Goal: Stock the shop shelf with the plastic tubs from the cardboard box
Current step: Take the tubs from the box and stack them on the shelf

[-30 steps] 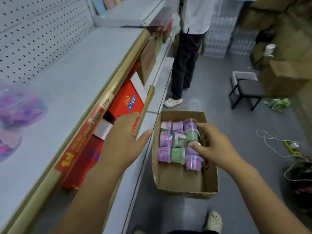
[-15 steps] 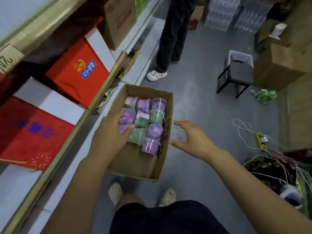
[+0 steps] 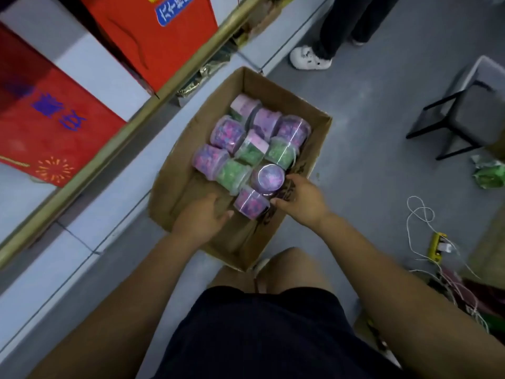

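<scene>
Roughly ten tubs [image 3: 232,173] are sitting in the box [image 3: 185,149] (most stocking seemingly remaining); the left hand [image 3: 202,217] is hovering inside, fingers spread, the right hand [image 3: 303,198] touching one, grip unclear.

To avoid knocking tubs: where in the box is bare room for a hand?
The box floor is bare between its near wall and the tubs, around the left hand. The far half is packed; the right hand touches tubs.

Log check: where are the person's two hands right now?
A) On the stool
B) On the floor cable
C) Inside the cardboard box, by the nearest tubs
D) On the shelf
C: the left hand and right hand sit either side of the nearest purple tub, inside the box.
</scene>
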A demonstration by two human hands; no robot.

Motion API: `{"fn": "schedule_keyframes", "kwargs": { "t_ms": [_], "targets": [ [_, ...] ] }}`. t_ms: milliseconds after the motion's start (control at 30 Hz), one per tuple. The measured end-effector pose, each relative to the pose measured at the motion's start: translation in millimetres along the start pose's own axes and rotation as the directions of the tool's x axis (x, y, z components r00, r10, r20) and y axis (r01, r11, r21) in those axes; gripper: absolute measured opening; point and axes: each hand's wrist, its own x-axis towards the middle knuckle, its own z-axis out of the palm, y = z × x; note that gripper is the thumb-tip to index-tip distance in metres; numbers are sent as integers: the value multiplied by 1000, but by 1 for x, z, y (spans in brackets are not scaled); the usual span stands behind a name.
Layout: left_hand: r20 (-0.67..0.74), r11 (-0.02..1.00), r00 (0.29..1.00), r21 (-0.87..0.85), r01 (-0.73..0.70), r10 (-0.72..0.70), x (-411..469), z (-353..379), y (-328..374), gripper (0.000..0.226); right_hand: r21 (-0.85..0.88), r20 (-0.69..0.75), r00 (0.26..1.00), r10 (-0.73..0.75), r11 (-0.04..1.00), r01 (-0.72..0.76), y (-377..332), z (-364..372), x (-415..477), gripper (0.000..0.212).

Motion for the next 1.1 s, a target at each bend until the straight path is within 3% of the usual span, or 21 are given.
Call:
{"fn": "schedule_keyframes", "kwargs": {
  "t_ms": [100, 200, 300, 367, 467, 533, 667, 833, 967, 1100],
  "targets": [
    [153, 989, 979, -49, 140, -131, 18, 35, -17, 47, -25, 80, 996, 41, 999, -39, 13, 16, 34, 70],
    [285, 945, 914, -72, 319, -287, 32, 69, -33, 68, -93, 156, 984, 84, 993, -70, 28, 37, 75, 71],
    [307, 870, 863, -167, 465, -402, 47, 95, -40, 78, -173, 200, 973, 117, 982, -82, 33, 54, 113, 69],
    [309, 783, 823, -275, 557, -477, 59, 111, -40, 73, -177, 238, 961, 141, 979, -100, 32, 60, 134, 78],
    [328, 567, 749, -500, 654, -575, 79, 130, -31, 53, -188, 238, 945, 225, 965, -182, 32, 64, 160, 90],
    [354, 461, 724, -588, 664, -592, 94, 138, -26, 53, -166, 227, 935, 273, 957, -240, 33, 69, 176, 91],
    [416, 247, 644, -683, 687, -642, 122, 153, -25, 78, -140, 185, 925, 331, 941, -309, 37, 77, 194, 91],
    [427, 84, 608, -769, 633, -669, 138, 176, -29, 69, -78, 156, 895, 417, 909, -410, 28, 90, 201, 105],
    [462, -109, 594, -840, 532, -659, 137, 182, -28, 64, -51, 96, 891, 444, 896, -441, 30, 103, 201, 99],
    [427, -66, 613, -851, 521, -665, 130, 181, -24, 51, -71, 90, 916, 391, 920, -386, 31, 99, 195, 100]
  ]
}}
